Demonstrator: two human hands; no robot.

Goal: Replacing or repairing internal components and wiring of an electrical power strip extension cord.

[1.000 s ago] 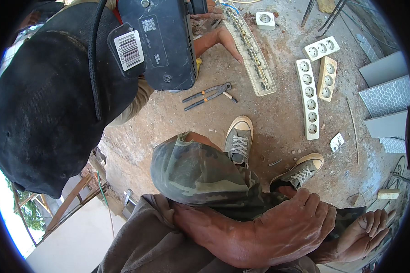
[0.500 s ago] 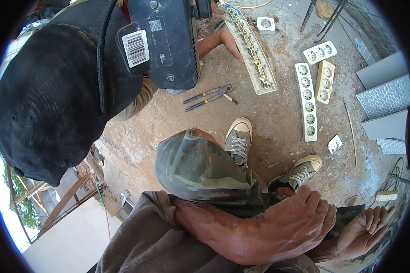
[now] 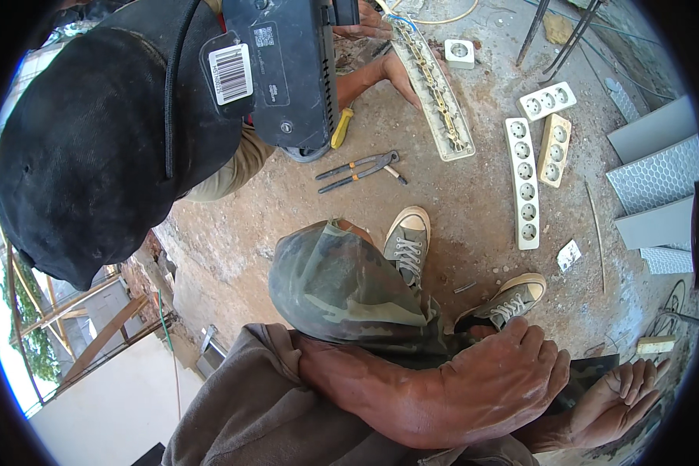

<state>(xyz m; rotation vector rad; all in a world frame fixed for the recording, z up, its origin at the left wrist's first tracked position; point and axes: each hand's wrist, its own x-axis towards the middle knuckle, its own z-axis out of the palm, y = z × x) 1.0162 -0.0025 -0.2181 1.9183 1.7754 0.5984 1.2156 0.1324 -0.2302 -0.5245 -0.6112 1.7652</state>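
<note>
My left hand (image 3: 516, 365) lies low across my camouflage-clad legs, fingers curled, their undersides hidden. Beside it at lower right, my right hand (image 3: 625, 392) is turned palm up, fingers loosely bent and apart, holding nothing. Beyond my shoes (image 3: 408, 248), pincers (image 3: 357, 169) and a yellow screwdriver (image 3: 340, 128) lie on the ground. A co-worker in a black cap (image 3: 89, 147), with a black device (image 3: 283, 85) on the head, has a hand (image 3: 402, 81) on an opened socket strip (image 3: 446, 109) with exposed brass contacts. White socket strips (image 3: 526, 179) and a single socket (image 3: 459, 53) lie right of it.
Grey tiles (image 3: 648, 213) lean at the right, near metal rods (image 3: 567, 43), a yellowish block (image 3: 656, 343) and coiled wire. A thin stick (image 3: 596, 233) lies on the dusty floor (image 3: 481, 202). At the lower left are a white board (image 3: 101, 404) and wooden planks (image 3: 93, 342).
The co-worker's capped head has shifted upward, and more of the yellow screwdriver shows. The co-worker's hand and opened strip moved slightly. My hands keep nearly the same pose.
</note>
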